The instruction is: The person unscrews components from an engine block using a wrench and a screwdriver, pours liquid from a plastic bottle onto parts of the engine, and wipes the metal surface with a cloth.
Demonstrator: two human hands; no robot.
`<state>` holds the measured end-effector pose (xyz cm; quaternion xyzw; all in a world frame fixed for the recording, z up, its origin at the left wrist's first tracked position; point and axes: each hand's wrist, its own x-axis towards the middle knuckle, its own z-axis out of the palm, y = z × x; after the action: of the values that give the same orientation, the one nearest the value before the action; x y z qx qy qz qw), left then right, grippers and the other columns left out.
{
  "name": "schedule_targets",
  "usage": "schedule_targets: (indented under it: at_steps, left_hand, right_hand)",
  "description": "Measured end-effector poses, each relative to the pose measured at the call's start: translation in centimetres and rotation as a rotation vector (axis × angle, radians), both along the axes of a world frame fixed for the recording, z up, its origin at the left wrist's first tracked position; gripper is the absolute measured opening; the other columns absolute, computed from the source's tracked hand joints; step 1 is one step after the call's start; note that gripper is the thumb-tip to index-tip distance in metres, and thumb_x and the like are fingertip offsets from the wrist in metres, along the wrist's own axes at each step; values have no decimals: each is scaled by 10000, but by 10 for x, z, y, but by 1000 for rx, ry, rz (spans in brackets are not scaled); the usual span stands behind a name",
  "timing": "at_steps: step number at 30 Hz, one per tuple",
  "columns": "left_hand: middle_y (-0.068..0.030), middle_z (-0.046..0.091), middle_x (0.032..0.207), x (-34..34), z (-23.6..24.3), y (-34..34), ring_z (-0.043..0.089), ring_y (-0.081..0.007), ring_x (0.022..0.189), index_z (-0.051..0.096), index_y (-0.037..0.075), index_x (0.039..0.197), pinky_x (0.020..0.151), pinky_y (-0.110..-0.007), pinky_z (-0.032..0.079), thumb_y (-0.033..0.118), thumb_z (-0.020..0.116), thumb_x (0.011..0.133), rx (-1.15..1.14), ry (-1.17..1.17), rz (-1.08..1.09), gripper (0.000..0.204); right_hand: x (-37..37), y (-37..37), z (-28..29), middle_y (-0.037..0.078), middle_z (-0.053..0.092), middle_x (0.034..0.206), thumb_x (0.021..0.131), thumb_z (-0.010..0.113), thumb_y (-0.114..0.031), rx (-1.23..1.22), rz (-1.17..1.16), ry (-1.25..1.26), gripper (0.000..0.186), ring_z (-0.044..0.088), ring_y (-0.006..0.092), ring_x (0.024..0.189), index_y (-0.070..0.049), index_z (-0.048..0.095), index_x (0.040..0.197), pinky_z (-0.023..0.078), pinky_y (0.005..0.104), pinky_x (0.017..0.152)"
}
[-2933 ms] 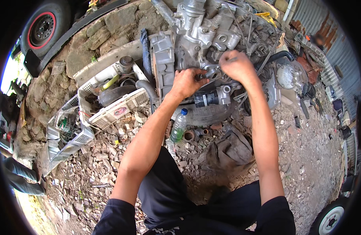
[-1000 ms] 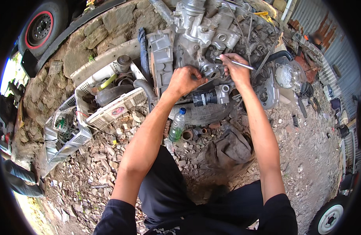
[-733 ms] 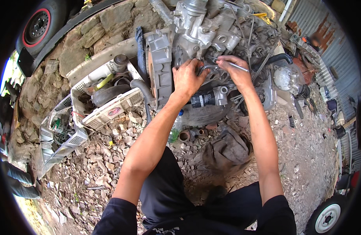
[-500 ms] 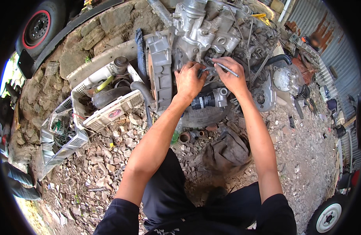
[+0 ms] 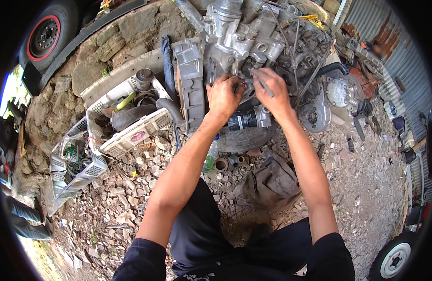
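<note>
A large grey metal engine point(image 5: 237, 40) stands in front of me, with both hands at its near side. My right hand point(image 5: 276, 93) is closed around a slim grey metal rod point(image 5: 267, 87), whose lower end sticks out below the fingers, slightly blurred. Beside it, my left hand point(image 5: 224, 97) curls against the engine; thumb and fingers pinch together on something small and dark that I cannot make out. Just below the hands sits a black cylindrical oil filter point(image 5: 241, 121). To the left rises the ribbed grey bell housing point(image 5: 189, 70).
White plastic crates point(image 5: 131, 129) with hoses and parts stand at the left. A tire point(image 5: 246, 139) lies beneath the engine. A crumpled brown cloth point(image 5: 272, 180) and a plastic bottle point(image 5: 210, 159) rest on the rubble. Metal covers point(image 5: 314, 114) lean at the right.
My right hand has turned, and the rod now points more steeply down, with less of it showing. The left hand has shifted slightly left, staying at the engine.
</note>
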<state>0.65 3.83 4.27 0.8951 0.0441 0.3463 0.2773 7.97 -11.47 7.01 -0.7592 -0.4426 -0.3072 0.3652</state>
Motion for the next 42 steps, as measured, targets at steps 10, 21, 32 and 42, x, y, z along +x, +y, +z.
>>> schedule_targets:
  at_steps: [10, 21, 32, 42]
  left_hand:
    - [-49, 687, 1119, -1, 5, 1, 648, -306, 1044, 761, 157, 1030, 925, -497, 422, 328, 748, 842, -70, 31, -65, 255]
    - [-45, 678, 1164, -5, -4, 3, 644, -286, 1076, 747, 162, 1070, 972, -534, 392, 309, 748, 843, -75, 0, -71, 271]
    - [-62, 653, 1205, -1, -14, 0, 588, -276, 1163, 712, 131, 1102, 1020, -494, 358, 249, 735, 841, -158, -59, -80, 287]
    - [-46, 655, 1184, -3, -13, -2, 609, -260, 1120, 705, 167, 1095, 1001, -495, 353, 237, 713, 862, -131, -17, -69, 243]
  right_hand:
    - [21, -7, -9, 173, 674, 1005, 831, 667, -43, -71, 63, -74, 191, 675, 359, 902, -4, 685, 1017, 548, 419, 806]
    - [-13, 11, 6, 173, 709, 1034, 849, 627, -33, -29, -145, 22, 205, 707, 330, 938, 9, 731, 1021, 560, 390, 833]
    - [-16, 21, 4, 184, 726, 1003, 867, 629, -68, 198, -243, 436, 187, 715, 328, 937, -14, 743, 1006, 542, 364, 850]
    - [-21, 28, 3, 182, 708, 922, 843, 614, -70, 156, -263, 198, 172, 698, 348, 872, -36, 748, 946, 541, 400, 789]
